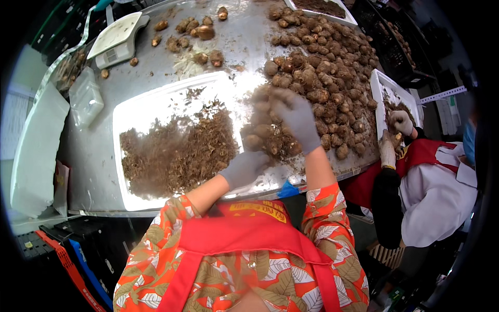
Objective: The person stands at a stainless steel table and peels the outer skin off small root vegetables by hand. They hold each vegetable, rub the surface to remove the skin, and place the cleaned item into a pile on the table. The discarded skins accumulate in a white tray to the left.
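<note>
My right hand, in a grey glove, reaches over the near left side of a large heap of brown, hairy taro corms. Its fingertips are blurred and touch or hover just above the corms; whether they hold one I cannot tell. My left hand, gloved in grey too, is lower and to the left, by the right edge of a white foam tray. Its fingers are blurred, and their grip does not show. Brown root fibres and peelings fill much of that tray.
A white scale and a clear plastic box are at the left of the metal table. Loose corms lie at the back. On the right, a co-worker's gloved hands work at another foam tray. Black crates stand beyond.
</note>
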Motion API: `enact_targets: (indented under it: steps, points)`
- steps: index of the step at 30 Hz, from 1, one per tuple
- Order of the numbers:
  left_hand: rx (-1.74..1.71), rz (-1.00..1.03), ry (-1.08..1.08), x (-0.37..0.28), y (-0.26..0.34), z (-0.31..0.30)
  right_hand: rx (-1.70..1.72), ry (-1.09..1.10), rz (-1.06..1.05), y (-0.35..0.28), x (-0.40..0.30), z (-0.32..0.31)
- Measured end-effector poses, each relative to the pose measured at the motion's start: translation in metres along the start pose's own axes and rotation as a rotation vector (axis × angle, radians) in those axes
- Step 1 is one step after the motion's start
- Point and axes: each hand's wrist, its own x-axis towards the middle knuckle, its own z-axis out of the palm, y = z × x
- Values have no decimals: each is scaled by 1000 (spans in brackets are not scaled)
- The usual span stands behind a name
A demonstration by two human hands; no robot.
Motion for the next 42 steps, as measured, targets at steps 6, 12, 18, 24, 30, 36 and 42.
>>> enact_targets:
  steps: [6,12,18,24,30,36,42]
  points:
    - [11,-33,-108,4,14,-11,-909,-193,-266,65,-22,47]
    - [-138,-3,85,-5,10,-1,-819,-83,-276,76,-28,43]
    - [-232,-372,358,6,37,-38,-479,8,-120,45,-64,11]
    - [-5,-171,211,15,20,-30,-523,-5,-67,36,-90,17]
    - [91,-114,-106,17,28,-33,-635,34,-126,49,-92,17]
    - [-135,-88,170,8,27,-25,-407,149,-198,48,-87,-1]
    - [-554,-178,443,22,45,-51,-148,130,-4,31,-102,-6]
